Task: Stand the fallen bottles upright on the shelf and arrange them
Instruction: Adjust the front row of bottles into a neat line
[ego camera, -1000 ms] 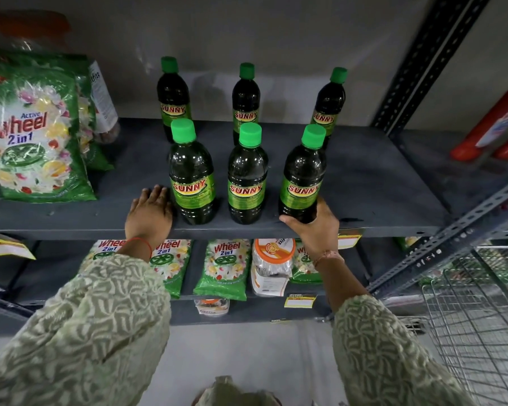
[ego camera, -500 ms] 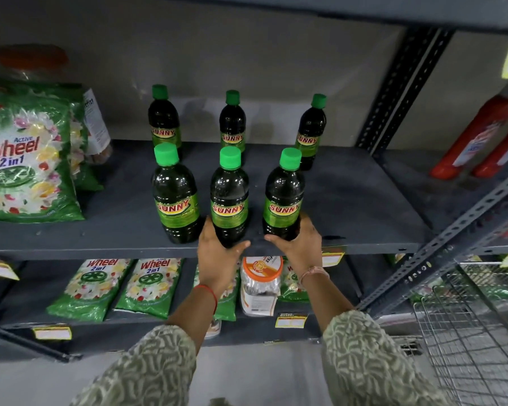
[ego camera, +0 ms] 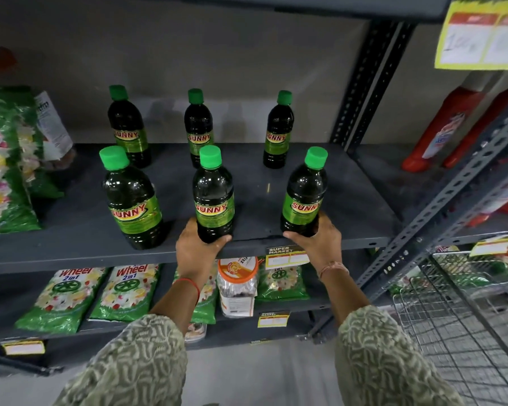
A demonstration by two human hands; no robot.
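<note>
Several dark green-capped "Sunny" bottles stand upright in two rows on the grey shelf (ego camera: 71, 230). In the front row are a left bottle (ego camera: 132, 200), a middle bottle (ego camera: 213, 197) and a right bottle (ego camera: 304, 194). My left hand (ego camera: 195, 250) grips the base of the middle bottle at the shelf's front edge. Around the base of the right bottle my right hand (ego camera: 320, 244) is closed. Three more bottles stand behind: back left (ego camera: 128, 127), back middle (ego camera: 198, 127) and back right (ego camera: 278, 130).
Green Wheel detergent bags (ego camera: 3, 165) lean at the shelf's left. More detergent bags (ego camera: 62, 297) and a clear jar with an orange lid (ego camera: 237, 285) fill the shelf below. Red bottles (ego camera: 440, 130) lie in the right bay. A wire cart (ego camera: 467, 317) stands at the lower right.
The middle and right front bottles have been spread apart to the right, widening the gaps. My left hand shifted from the shelf edge by the left bottle to the middle bottle's base.
</note>
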